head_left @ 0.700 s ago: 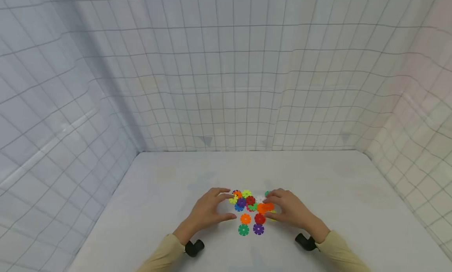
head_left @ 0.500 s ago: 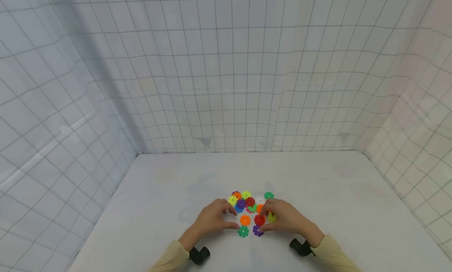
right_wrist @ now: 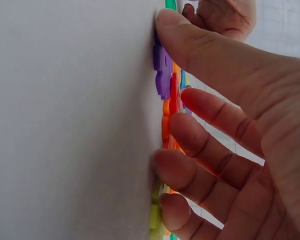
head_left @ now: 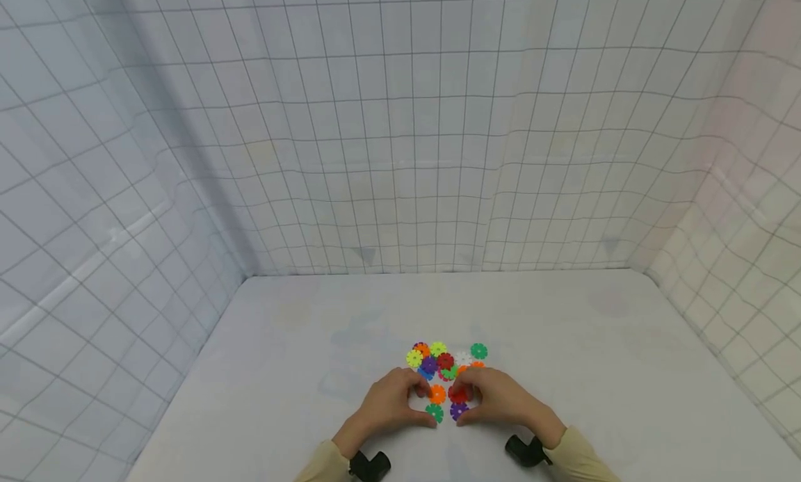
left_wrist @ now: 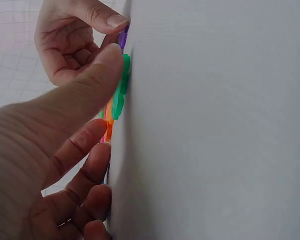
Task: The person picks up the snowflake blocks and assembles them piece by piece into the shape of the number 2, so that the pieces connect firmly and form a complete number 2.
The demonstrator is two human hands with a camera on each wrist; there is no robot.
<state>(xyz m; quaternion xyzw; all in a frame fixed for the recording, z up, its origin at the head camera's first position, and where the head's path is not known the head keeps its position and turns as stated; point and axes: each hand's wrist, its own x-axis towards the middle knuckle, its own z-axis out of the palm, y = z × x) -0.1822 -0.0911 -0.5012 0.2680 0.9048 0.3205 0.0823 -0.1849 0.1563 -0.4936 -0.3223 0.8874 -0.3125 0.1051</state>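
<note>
One green disc [head_left: 434, 412] lies just beside the left hand's [head_left: 386, 404] thumb, one purple disc [head_left: 459, 410] beside the right hand's [head_left: 503, 400]; beyond, one orange disc [head_left: 438, 394] and one red disc [head_left: 456, 396] adjoin the index fingers. These four lie flat, round faces up. Both hands' fingers curve, spread from the thumbs; contact I cannot tell. Other discs [head_left: 445, 361] cluster farther along the tabletop [head_left: 563, 343].
</note>
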